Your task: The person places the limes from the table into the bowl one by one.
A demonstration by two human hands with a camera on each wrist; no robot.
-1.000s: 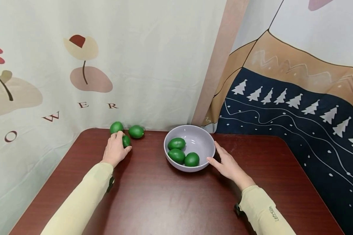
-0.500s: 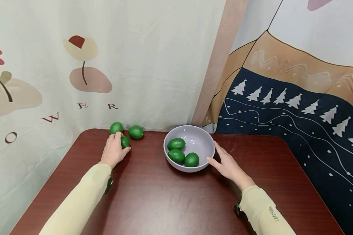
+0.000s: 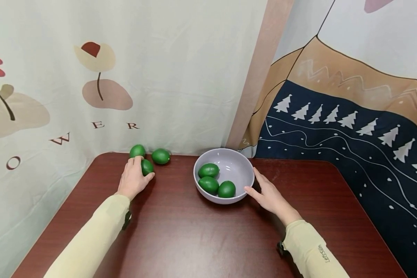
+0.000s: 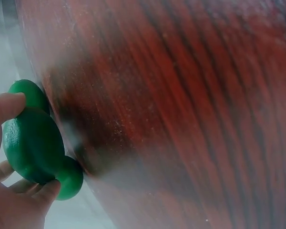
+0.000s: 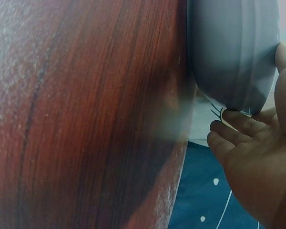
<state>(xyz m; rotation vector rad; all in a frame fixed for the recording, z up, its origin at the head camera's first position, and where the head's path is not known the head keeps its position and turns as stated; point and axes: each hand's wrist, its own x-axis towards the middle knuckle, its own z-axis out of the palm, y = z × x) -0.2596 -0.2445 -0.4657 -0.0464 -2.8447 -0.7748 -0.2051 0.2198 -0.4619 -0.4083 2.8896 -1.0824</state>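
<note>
My left hand holds a green lime at the table's far left, the thumb on one side and fingers on the other. Behind it lies a second lime, and a third lime rests just to the right. The left wrist view shows the held lime in front of the other two. A pale purple bowl stands at the far middle, with three limes inside. My right hand touches the bowl's right side, its fingers fairly straight along the outer wall and the thumb at the rim.
The dark red-brown wooden table reaches back to a pale printed curtain. A navy cloth with white trees hangs behind its right side. Both forearms come in from the near edge.
My left hand has shifted very slightly left and nearer with its lime, so more of that lime shows. The bowl and my right hand look unmoved.
</note>
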